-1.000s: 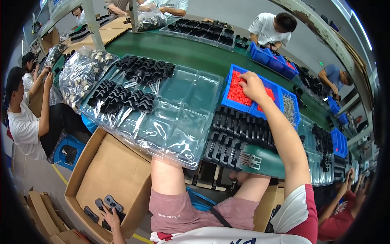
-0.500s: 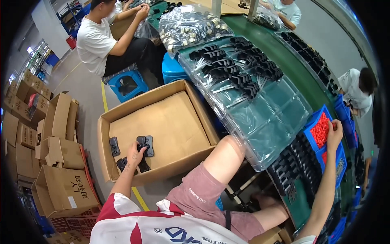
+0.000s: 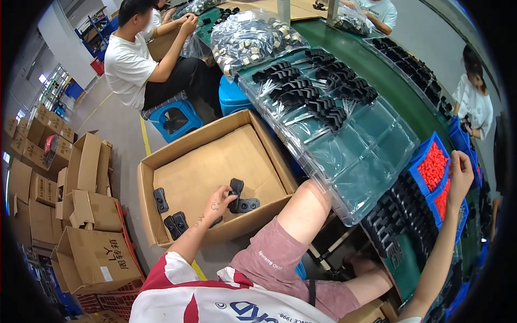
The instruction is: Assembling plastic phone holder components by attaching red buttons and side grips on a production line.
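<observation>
Inside the large open cardboard box [image 3: 148, 199], my left hand [image 3: 219, 200] grips a black plastic part [image 3: 236, 187], a flat oblong piece with rounded ends. Just beneath it lies a similar black part [image 3: 249, 205], flat on the box floor. More of these sit by the box's near-left side, a single black part [image 3: 161, 199] and a small group [image 3: 175, 225]. My right hand [image 3: 461, 168] is raised beside a blue bin of small red pieces [image 3: 432, 168]. Its fingertips are pinched together, and whatever they hold is too small to make out.
A clear plastic tray [image 3: 344, 177] carries rows of black parts with metal pins [image 3: 307, 91] on the green bench [image 3: 371, 70]. Black parts [image 3: 385, 226] line the bench edge near my right arm. Co-workers sit around the bench. Cardboard cartons [image 3: 97, 258] stand at left.
My left hand has shifted right within the box, and the black parts near it lie differently. My right hand has lifted away from the red pieces to the bin's right side.
</observation>
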